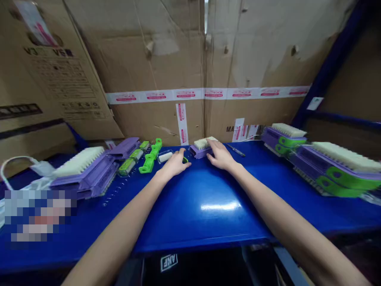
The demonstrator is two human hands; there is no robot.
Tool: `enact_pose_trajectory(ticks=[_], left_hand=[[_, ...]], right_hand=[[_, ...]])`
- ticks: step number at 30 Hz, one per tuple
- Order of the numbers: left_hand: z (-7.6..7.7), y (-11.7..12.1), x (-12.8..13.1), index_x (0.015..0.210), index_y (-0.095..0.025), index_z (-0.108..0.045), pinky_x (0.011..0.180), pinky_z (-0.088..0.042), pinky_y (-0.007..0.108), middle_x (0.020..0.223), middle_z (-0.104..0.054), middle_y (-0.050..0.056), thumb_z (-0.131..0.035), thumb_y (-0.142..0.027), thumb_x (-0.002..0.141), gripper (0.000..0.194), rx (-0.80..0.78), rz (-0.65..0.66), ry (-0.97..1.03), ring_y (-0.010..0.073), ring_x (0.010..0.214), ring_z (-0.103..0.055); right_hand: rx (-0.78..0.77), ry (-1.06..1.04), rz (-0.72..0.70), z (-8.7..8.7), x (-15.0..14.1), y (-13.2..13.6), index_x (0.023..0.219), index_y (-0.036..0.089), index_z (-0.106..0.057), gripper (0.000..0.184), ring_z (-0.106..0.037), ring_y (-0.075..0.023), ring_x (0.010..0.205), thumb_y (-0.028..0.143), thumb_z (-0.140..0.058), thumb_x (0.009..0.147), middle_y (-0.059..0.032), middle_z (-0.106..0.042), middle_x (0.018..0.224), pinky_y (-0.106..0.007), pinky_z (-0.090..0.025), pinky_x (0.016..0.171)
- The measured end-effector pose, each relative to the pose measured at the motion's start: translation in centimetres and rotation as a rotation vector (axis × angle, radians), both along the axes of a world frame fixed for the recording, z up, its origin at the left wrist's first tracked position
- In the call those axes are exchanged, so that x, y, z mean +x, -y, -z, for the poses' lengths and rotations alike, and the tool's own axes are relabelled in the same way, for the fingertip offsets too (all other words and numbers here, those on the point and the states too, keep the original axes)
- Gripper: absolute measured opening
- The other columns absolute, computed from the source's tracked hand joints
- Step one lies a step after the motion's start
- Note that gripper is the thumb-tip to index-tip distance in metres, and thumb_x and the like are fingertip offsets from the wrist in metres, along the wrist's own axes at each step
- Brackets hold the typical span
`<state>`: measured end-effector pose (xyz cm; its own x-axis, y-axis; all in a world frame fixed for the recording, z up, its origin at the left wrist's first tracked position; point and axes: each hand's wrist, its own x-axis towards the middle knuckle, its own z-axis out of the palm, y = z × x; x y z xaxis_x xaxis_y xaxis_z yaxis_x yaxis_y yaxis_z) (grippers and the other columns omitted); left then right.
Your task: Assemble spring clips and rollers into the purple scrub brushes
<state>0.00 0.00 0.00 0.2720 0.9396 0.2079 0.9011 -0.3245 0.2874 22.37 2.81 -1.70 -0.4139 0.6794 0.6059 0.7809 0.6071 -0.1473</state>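
Note:
My right hand [220,155] grips the right end of a small purple block with a cream, toothed top [201,145], thumb at the front and fingers on top. My left hand [176,163] rests on the table to its left, thumb and fingers curved around a small green and dark piece [185,160] that is mostly hidden. Close beside the left hand lies a clear-cased white cylinder [165,157]. Bright green plastic brackets [151,155] sit in a row further left. A thin screwdriver-like tool [236,150] lies right of my right hand.
Stacked purple parts with cream tops stand at left [81,169] and right [342,163], the right ones with green ends. Green-and-clear small packs [131,161] lie at left. Cardboard [157,71] walls the back of the blue table [193,210]. A white cable [18,157] lies far left.

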Motion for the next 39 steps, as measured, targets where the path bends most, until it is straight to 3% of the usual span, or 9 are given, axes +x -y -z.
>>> enact_pose_trajectory(ticks=[9,15,20,24,27,34,39], left_hand=[[-0.1,-0.1,0.0,0.127,-0.013,-0.043,0.087,-0.047,0.037,0.109,-0.064,0.014,-0.071,-0.034,0.072,0.065,0.018,0.003,0.161,0.0281,0.103,-0.061],[0.1,0.0,0.4,0.125,-0.013,-0.045,0.087,-0.046,0.036,0.108,-0.064,0.012,-0.075,-0.033,0.067,0.068,0.030,0.083,0.212,0.0262,0.100,-0.061],[-1.2,0.5,0.1,0.125,-0.013,-0.046,0.078,-0.048,0.034,0.094,-0.066,0.009,-0.075,-0.038,0.065,0.071,-0.037,0.028,0.152,0.0249,0.088,-0.063],[-2.1,1.1,0.1,0.122,-0.016,-0.049,0.076,-0.048,0.034,0.086,-0.066,0.005,-0.076,-0.041,0.061,0.071,-0.083,0.058,0.113,0.0244,0.083,-0.063],[-1.6,1.2,0.6,0.119,-0.016,-0.050,0.079,-0.048,0.036,0.092,-0.066,0.006,-0.076,-0.041,0.062,0.068,-0.043,0.092,0.164,0.0255,0.088,-0.063],[1.3,0.6,2.4,0.117,-0.016,-0.047,0.088,-0.048,0.038,0.112,-0.060,0.013,-0.075,-0.026,0.067,0.059,0.057,0.165,0.422,0.0244,0.097,-0.063],[1.5,0.5,2.4,0.118,-0.015,-0.047,0.090,-0.047,0.040,0.113,-0.059,0.014,-0.077,-0.028,0.066,0.062,0.120,0.136,0.377,0.0258,0.101,-0.060]], right_hand=[[0.003,-0.081,-0.057,-0.3,0.2,0.5,0.127,0.008,-0.045,0.054,-0.047,-0.0291,0.116,0.010,-0.045,0.073,-0.0189,-0.054,0.122,-0.048,-0.039,0.101],[0.011,-0.096,-0.084,-0.7,0.1,1.3,0.128,0.009,-0.044,0.053,-0.047,-0.0287,0.111,0.010,-0.046,0.074,-0.0169,-0.055,0.119,-0.049,-0.040,0.098],[0.028,-0.085,-0.034,-0.5,0.2,1.0,0.126,0.012,-0.046,0.049,-0.048,-0.0294,0.107,0.019,-0.053,0.079,-0.0151,-0.055,0.114,-0.048,-0.042,0.095],[0.029,-0.090,-0.021,-0.2,0.3,0.8,0.126,0.014,-0.047,0.046,-0.048,-0.0294,0.106,0.022,-0.054,0.081,-0.0139,-0.055,0.113,-0.048,-0.043,0.093],[0.029,-0.091,-0.021,-0.2,0.2,0.8,0.125,0.016,-0.048,0.045,-0.048,-0.0292,0.107,0.022,-0.054,0.081,-0.0135,-0.055,0.113,-0.048,-0.043,0.093],[0.037,-0.085,-0.037,-0.4,-0.1,1.5,0.124,0.013,-0.049,0.043,-0.046,-0.0295,0.108,0.020,-0.051,0.082,-0.0147,-0.054,0.112,-0.048,-0.041,0.095],[0.025,-0.096,-0.045,-0.5,-0.2,1.7,0.124,0.013,-0.050,0.044,-0.046,-0.0291,0.107,0.019,-0.050,0.081,-0.0145,-0.054,0.112,-0.049,-0.041,0.096]])
